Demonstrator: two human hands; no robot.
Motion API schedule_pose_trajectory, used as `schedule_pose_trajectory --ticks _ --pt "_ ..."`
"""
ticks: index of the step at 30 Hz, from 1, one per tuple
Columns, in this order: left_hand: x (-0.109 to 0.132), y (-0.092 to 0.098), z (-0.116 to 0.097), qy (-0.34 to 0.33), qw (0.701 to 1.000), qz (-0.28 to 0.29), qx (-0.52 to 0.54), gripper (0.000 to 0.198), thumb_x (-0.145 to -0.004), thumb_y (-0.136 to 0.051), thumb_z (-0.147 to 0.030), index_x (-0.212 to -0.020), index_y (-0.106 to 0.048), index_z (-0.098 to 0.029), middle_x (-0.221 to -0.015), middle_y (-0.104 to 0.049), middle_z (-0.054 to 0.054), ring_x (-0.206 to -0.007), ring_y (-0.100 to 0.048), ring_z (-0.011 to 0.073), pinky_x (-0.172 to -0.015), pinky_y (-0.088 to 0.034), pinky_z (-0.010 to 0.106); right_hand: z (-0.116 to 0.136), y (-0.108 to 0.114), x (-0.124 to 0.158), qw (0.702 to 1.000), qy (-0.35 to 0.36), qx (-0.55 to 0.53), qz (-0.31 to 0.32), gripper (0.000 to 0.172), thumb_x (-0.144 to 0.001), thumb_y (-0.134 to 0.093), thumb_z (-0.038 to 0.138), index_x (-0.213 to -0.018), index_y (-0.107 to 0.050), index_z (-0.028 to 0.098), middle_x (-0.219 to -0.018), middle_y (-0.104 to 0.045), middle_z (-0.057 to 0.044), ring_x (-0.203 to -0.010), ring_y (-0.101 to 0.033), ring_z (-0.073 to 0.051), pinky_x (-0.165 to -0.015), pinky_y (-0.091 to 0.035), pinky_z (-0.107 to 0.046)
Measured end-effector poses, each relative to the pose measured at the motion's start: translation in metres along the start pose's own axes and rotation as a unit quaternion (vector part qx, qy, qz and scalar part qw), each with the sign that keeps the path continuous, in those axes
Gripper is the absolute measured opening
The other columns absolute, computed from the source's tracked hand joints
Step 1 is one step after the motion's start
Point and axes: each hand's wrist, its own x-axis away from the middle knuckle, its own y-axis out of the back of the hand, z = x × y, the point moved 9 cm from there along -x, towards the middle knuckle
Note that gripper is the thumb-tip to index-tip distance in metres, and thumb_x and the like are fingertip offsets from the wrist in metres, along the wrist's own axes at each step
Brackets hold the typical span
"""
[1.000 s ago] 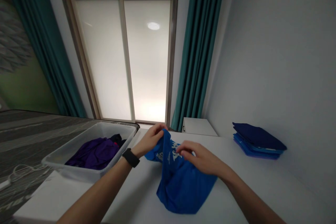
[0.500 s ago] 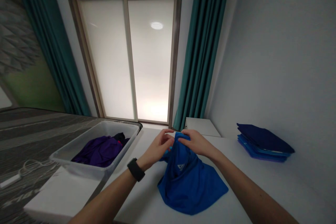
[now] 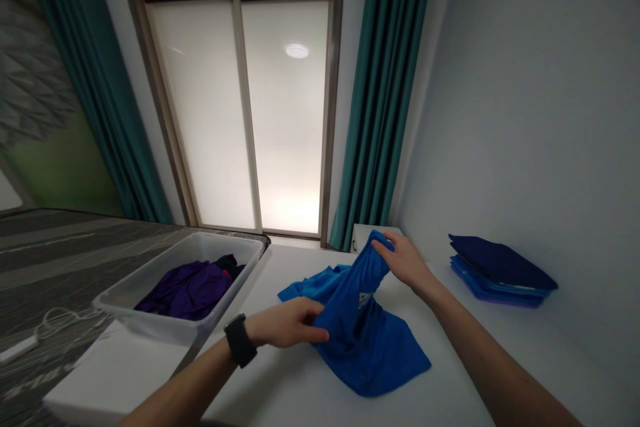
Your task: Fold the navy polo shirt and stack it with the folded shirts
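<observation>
A blue T-shirt (image 3: 373, 353) with a small pale logo lies partly on the white table (image 3: 280, 387), its upper part lifted off the surface. My right hand (image 3: 403, 259) pinches the raised top of the shirt between thumb and fingers. Lower and to the left, my left hand (image 3: 295, 321), with a dark watch (image 3: 241, 340) on its wrist, has its thumb over the shirt's left edge and its fingers behind the fabric. Lighter blue cloth (image 3: 310, 285) of the shirt spreads on the table behind that hand.
At the left a clear plastic bin (image 3: 165, 250) holds purple (image 3: 193, 287) and dark clothes. A stack of folded blue garments (image 3: 500, 273) lies at the right by the wall. A white cable (image 3: 65, 320) rests on the dark grey striped surface at far left.
My right hand has moved right with the pinched top of the shirt. My left hand has come down from the top to the shirt's left edge. Lighter blue cloth now spreads behind.
</observation>
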Motion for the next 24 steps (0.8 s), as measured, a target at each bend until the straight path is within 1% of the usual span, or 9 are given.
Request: schedule_pose_trajectory --ticks 2,5,8,11,13,15,18,21,24 --pt "-0.005 0.019 -0.003 -0.014 0.996 -0.021 -0.091 0.026 -0.088 -0.053 -0.042 -0.076 -0.059 -0.02 -0.074 -0.055 0.0 -0.065 -0.051 0.0147 -0.061 -0.042 0.026 -0.004 0.013 0.001 0.999 -0.006 -0.027 -0.018 0.028 -0.078 -0.055 0.046 -0.079 -0.061 0.019 -0.079 -0.066 -0.003 -0.076 -0.061 -0.021 -0.068 -0.046 -0.03" --pt "-0.012 0.089 -0.015 -0.017 0.951 -0.207 -0.228 0.029 -0.092 -0.043 -0.04 -0.078 -0.057 -0.019 -0.079 -0.051 0.002 -0.07 -0.05 0.0167 -0.067 -0.044 0.029 0.003 0.034 0.0 0.997 0.004 -0.07 -0.02 0.032 -0.08 -0.057 0.051 -0.081 -0.06 0.019 -0.075 -0.064 -0.001 -0.071 -0.059 -0.019 -0.062 -0.045 -0.027" --pt "-0.021 0.144 -0.046 -0.043 0.904 -0.295 -0.305 0.024 -0.091 -0.044 -0.036 -0.084 -0.059 -0.019 -0.087 -0.051 0.004 -0.072 -0.053 0.0181 -0.068 -0.046 0.032 0.029 0.056 -0.007 0.997 0.05 -0.06 -0.017 0.03 -0.081 -0.059 0.049 -0.08 -0.062 0.019 -0.073 -0.062 0.001 -0.068 -0.058 -0.017 -0.061 -0.044 -0.026" --pt "-0.026 0.176 -0.091 -0.087 0.847 -0.368 -0.374 0.02 -0.092 -0.043 -0.031 -0.092 -0.059 -0.019 -0.092 -0.054 0.006 -0.076 -0.056 0.0194 -0.071 -0.047 0.033 0.058 0.086 -0.016 0.991 0.096 -0.036 -0.082 0.028 -0.084 -0.058 0.047 -0.084 -0.064 0.019 -0.073 -0.063 0.0 -0.067 -0.057 -0.017 -0.061 -0.044 -0.026" --pt "-0.03 0.185 -0.103 -0.073 0.833 -0.391 -0.385 0.016 -0.091 -0.044 -0.027 -0.096 -0.058 -0.02 -0.084 -0.058 0.005 -0.072 -0.059 0.0196 -0.068 -0.047 0.032 0.069 0.092 -0.022 0.989 0.117 -0.002 -0.092 0.028 -0.085 -0.054 0.045 -0.087 -0.066 0.02 -0.075 -0.064 -0.001 -0.068 -0.058 -0.018 -0.061 -0.043 -0.027" --pt "-0.039 0.183 -0.087 -0.017 0.867 -0.354 -0.349 0.015 -0.09 -0.044 -0.022 -0.1 -0.055 -0.021 -0.066 -0.059 0.0 -0.058 -0.06 0.0187 -0.06 -0.048 0.03 0.068 0.08 -0.026 0.987 0.136 0.074 -0.037 0.027 -0.086 -0.051 0.042 -0.085 -0.067 0.02 -0.077 -0.065 -0.002 -0.069 -0.058 -0.019 -0.063 -0.043 -0.028" --pt "-0.05 0.168 -0.029 0.084 0.935 -0.269 -0.215 0.016 -0.091 -0.04 -0.02 -0.104 -0.05 -0.02 -0.049 -0.054 -0.005 -0.043 -0.06 0.0177 -0.048 -0.047 0.026 0.044 0.049 -0.024 0.967 0.139 0.203 0.059 0.027 -0.087 -0.047 0.036 -0.075 -0.066 0.021 -0.075 -0.065 -0.003 -0.071 -0.059 -0.019 -0.065 -0.042 -0.028" --pt "-0.049 0.169 0.009 0.114 0.944 -0.282 -0.13 0.007 -0.09 -0.043 -0.02 -0.093 -0.049 -0.02 -0.062 -0.061 -0.001 -0.043 -0.063 0.0156 -0.044 -0.047 0.023 0.012 0.037 -0.021 0.96 0.092 0.247 0.092 0.027 -0.088 -0.044 0.032 -0.077 -0.066 0.021 -0.078 -0.067 -0.004 -0.074 -0.061 -0.019 -0.065 -0.042 -0.027" --pt "-0.046 0.18 0.015 0.11 0.939 -0.314 -0.084 0.009 -0.091 -0.039 -0.022 -0.094 -0.047 -0.02 -0.071 -0.061 0.0 -0.044 -0.064 0.0137 -0.043 -0.048 0.022 -0.012 0.032 -0.018 0.967 -0.014 0.203 0.152 0.026 -0.09 -0.041 0.031 -0.088 -0.065 0.021 -0.066 -0.066 -0.002 -0.057 -0.06 -0.016 -0.052 -0.039 -0.024"
